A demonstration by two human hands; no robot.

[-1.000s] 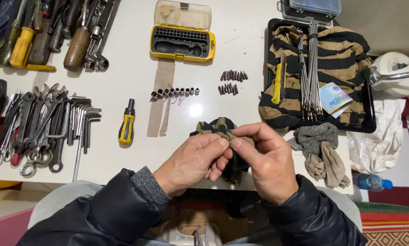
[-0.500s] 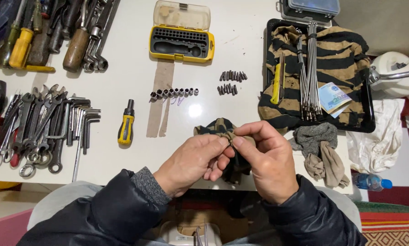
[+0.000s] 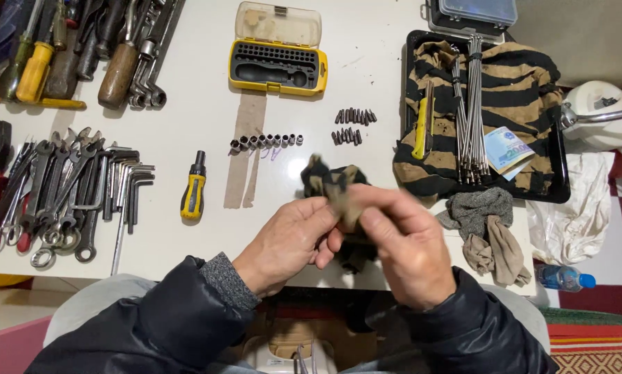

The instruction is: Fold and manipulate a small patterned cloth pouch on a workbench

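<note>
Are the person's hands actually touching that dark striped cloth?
Touching. The head view shows the left hand and right hand pinching the striped cloth between their fingers.

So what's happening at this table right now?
A person seated at a white table holds a small striped cloth in both hands, left hand and right hand pinching it above the table edge. Around them lie a row of sockets, a yellow screwdriver, wrenches and a yellow bit case.

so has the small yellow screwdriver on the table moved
No. The screwdriver lies where it did, left of the row of sockets, its tip pointing down.
</note>
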